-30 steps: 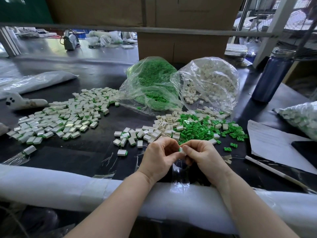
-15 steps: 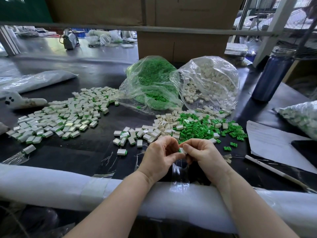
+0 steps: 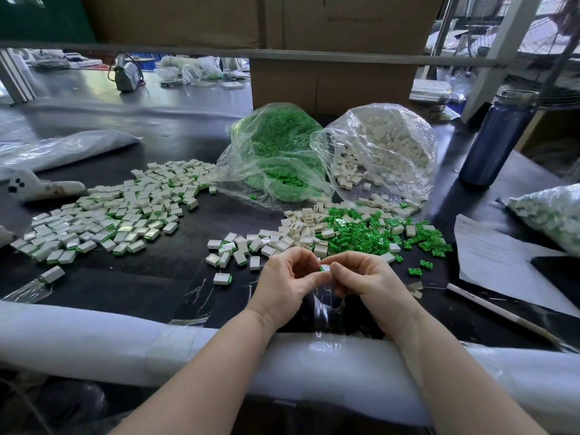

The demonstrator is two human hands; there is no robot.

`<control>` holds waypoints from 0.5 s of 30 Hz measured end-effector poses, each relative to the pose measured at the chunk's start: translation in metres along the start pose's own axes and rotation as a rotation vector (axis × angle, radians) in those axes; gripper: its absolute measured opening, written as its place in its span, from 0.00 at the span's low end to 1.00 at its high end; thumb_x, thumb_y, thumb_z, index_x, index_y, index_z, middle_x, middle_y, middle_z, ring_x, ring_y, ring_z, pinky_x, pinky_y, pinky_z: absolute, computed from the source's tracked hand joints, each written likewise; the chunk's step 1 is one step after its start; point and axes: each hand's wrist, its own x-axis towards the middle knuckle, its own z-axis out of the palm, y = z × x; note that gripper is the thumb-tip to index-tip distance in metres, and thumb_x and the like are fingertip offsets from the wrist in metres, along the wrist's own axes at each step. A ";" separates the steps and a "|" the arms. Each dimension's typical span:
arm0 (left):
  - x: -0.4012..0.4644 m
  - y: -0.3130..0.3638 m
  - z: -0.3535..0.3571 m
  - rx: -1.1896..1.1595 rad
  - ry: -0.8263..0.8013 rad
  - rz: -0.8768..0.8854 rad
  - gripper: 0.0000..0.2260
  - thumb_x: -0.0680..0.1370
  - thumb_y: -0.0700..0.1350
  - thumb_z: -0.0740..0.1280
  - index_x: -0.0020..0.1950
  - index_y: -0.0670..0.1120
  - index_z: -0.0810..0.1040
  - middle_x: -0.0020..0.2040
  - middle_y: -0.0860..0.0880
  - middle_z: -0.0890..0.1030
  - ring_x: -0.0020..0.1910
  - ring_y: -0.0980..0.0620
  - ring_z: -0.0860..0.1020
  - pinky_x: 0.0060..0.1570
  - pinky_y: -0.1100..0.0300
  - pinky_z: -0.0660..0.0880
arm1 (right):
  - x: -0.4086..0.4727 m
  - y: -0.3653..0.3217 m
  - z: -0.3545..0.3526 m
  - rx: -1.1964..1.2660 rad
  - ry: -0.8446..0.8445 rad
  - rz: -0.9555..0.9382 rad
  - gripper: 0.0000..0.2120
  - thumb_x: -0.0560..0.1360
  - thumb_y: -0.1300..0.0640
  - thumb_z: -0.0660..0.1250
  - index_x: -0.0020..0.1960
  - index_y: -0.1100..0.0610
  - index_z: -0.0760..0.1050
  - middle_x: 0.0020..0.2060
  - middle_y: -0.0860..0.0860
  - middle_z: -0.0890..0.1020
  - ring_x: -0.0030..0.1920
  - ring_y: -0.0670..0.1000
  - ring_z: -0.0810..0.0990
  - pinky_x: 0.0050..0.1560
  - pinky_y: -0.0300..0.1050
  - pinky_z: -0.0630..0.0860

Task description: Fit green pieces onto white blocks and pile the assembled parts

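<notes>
My left hand [image 3: 287,282] and my right hand [image 3: 365,279] meet above the near table edge, both pinching one small white block [image 3: 325,267] with a green piece showing at its left end. Just beyond them lie loose white blocks [image 3: 295,233] and loose green pieces [image 3: 361,235]. A wide pile of assembled parts [image 3: 110,215] spreads over the left of the black table [image 3: 150,277]. One assembled part [image 3: 222,278] lies alone left of my left hand.
Two clear bags stand behind the loose heaps: one of green pieces [image 3: 276,152], one of white blocks [image 3: 383,152]. A blue bottle [image 3: 499,136] stands far right, with paper [image 3: 502,262] and another bag [image 3: 552,215] nearby. A white padded roll [image 3: 94,334] lines the near edge.
Both hands stay together at the same spot, working the block between their fingertips; a green edge now shows at the block's left end.
</notes>
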 end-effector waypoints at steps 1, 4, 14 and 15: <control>0.000 0.000 0.000 -0.010 -0.002 -0.007 0.08 0.69 0.37 0.74 0.38 0.44 0.75 0.32 0.52 0.76 0.31 0.61 0.72 0.35 0.69 0.71 | 0.000 0.000 0.001 -0.005 0.007 0.000 0.06 0.75 0.66 0.64 0.45 0.61 0.80 0.29 0.51 0.79 0.29 0.46 0.74 0.33 0.36 0.73; 0.000 0.000 0.000 -0.053 -0.011 -0.032 0.07 0.69 0.37 0.73 0.38 0.43 0.75 0.33 0.50 0.76 0.33 0.57 0.73 0.37 0.67 0.72 | 0.000 -0.001 0.002 -0.008 0.009 -0.004 0.07 0.75 0.66 0.64 0.44 0.60 0.80 0.28 0.50 0.79 0.28 0.45 0.74 0.32 0.35 0.73; 0.000 0.001 -0.001 -0.167 -0.024 -0.098 0.08 0.68 0.37 0.74 0.37 0.43 0.76 0.34 0.48 0.78 0.37 0.52 0.77 0.41 0.63 0.75 | 0.001 0.000 0.002 0.002 0.013 0.006 0.08 0.76 0.65 0.63 0.43 0.59 0.80 0.29 0.51 0.80 0.29 0.45 0.75 0.32 0.35 0.73; 0.000 0.001 -0.001 -0.173 -0.012 -0.101 0.08 0.68 0.37 0.74 0.36 0.43 0.75 0.34 0.48 0.78 0.36 0.51 0.77 0.41 0.62 0.75 | 0.002 0.001 0.001 0.012 0.023 0.011 0.08 0.76 0.65 0.63 0.43 0.60 0.80 0.29 0.51 0.80 0.29 0.45 0.75 0.32 0.35 0.73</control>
